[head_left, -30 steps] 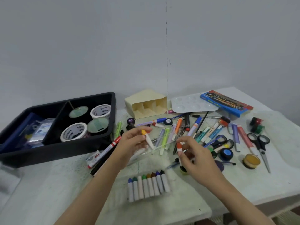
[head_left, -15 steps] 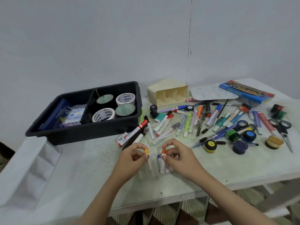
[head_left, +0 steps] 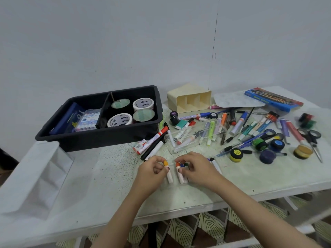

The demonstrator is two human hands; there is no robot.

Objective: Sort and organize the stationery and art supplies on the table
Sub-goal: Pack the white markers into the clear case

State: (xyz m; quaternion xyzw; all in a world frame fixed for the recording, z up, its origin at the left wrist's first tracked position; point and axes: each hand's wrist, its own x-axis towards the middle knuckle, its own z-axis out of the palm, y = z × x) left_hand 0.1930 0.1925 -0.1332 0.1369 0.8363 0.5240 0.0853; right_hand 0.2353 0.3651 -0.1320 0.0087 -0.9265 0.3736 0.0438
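Observation:
My left hand pinches an orange-tipped white crayon and holds it down on the table near the front edge. Right beside it, my right hand pinches a red-orange-tipped crayon at the left end of a row of white crayons; blue and green tips of that row show under its fingers, the rest is hidden. Beyond my hands lies a clear plastic case with markers in it, and a heap of pens and markers spreads to the right.
A black divided tray with tape rolls stands at the back left. A cream holder, a palette and a blue watercolour box sit at the back. Paint pots and scissors lie right.
Both hands came down from above the pile to the crayon row near the front edge, each bringing its crayon. The camera view shifted, so the table contents sit further right and up.

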